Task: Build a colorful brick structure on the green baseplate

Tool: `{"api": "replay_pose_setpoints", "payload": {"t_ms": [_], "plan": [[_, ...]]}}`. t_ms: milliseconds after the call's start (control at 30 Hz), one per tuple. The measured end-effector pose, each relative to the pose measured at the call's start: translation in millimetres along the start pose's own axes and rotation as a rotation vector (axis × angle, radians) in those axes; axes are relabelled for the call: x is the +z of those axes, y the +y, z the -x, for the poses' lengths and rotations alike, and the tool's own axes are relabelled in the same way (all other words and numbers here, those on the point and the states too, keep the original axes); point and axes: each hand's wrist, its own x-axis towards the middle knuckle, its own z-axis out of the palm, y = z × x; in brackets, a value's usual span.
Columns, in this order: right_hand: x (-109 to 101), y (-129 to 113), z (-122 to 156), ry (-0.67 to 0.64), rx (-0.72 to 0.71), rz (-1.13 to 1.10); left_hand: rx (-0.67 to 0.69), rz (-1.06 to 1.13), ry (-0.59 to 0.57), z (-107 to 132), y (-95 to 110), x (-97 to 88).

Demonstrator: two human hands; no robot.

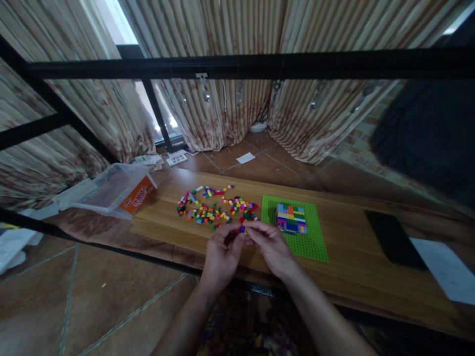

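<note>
My left hand (222,252) and my right hand (270,247) meet over the front edge of the wooden board, fingertips pinched together. Between them is a small purple toy brick (242,229) with a bit of yellow beside it; fingers hide most of it. Just beyond my left hand, loose coloured toy bricks (208,213) lie scattered. To the right of my right hand is a green studded baseplate (315,237), bearing a block of stacked multicoloured bricks (291,218).
A clear plastic box (111,188) with an orange label stands at the board's left end. On the wooden board (345,237), farther right, lie a dark flat object (393,237) and a white sheet (445,267). A black metal bar (237,66) crosses before the curtains.
</note>
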Motion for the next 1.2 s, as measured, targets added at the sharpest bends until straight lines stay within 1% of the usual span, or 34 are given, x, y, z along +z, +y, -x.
{"api": "replay_pose_setpoints", "payload": {"t_ms": [133, 233, 367, 500, 600, 633, 700, 733, 767, 833, 900, 967, 1067, 1133, 1200], "plan": [[-6, 0, 7, -0.005, -0.031, 0.050, -0.161, 0.143, -0.077, 0, 5, 5.2], [-10, 3, 12, -0.004, -0.051, 0.095, -0.252, 0.181, -0.139, 2, 5, 8.8], [-19, 9, 21, 0.027, -0.083, 0.185, -0.298, 0.175, -0.130, 8, 3, 15.5], [-29, 14, 29, 0.072, -0.010, 0.121, -0.405, 0.251, -0.158, 15, 0, 23.4], [-36, 17, 33, 0.091, 0.058, 0.033, -0.470, 0.264, -0.161, 10, -4, 22.8], [-38, 17, 35, 0.104, 0.082, 0.004, -0.456, 0.221, -0.137, 5, -6, 20.1], [-43, 17, 36, 0.152, 0.118, -0.038, -0.368, 0.038, -0.063, -11, -12, 10.9], [-46, 16, 36, 0.182, 0.123, -0.043, -0.287, -0.108, -0.012, -21, -14, 4.8], [-49, 16, 36, 0.211, 0.116, -0.035, -0.206, -0.291, 0.010, -32, -18, -1.8], [-57, 13, 35, 0.261, 0.071, 0.010, -0.117, -0.642, 0.069, -54, -23, -14.7], [-66, 10, 33, 0.295, 0.007, 0.078, -0.072, -0.909, 0.077, -71, -28, -24.5], [-76, 7, 31, 0.328, -0.063, 0.160, -0.041, -1.110, 0.039, -82, -32, -29.7], [-90, 4, 30, 0.383, -0.152, 0.319, -0.021, -1.259, -0.017, -88, -35, -30.0], [-97, 4, 31, 0.418, -0.209, 0.438, -0.012, -1.275, -0.012, -88, -35, -27.9], [-101, 6, 33, 0.441, -0.262, 0.529, -0.005, -1.260, 0.021, -86, -34, -25.2]]}}
